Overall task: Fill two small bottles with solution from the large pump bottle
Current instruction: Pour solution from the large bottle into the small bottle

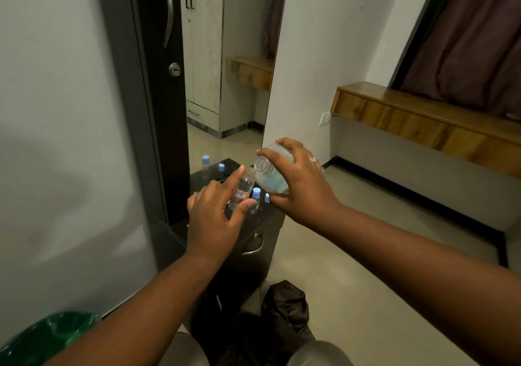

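Pouring from big bottle (272,168) into small bottle (242,191), both held above a black cabinet (253,241).

Big bottle tipped w/ open threaded neck down-left, mouth right at small bottle's mouth; bluish liquid inside. Right hand (298,185) wraps around its body from above, fingers closed on it. Small bottle is clear, red/blue label, no cap, tilted w/ mouth up-right; left hand (214,216) pinches it between thumb and fingers, index finger stretched out along its side. Just behind, on cabinet top, two blue-capped bottles (256,196) stand upright; mirror (225,83) at back shows their reflections. Dark bag (284,303) on floor near cabinet; green bag (48,334) at lower left.
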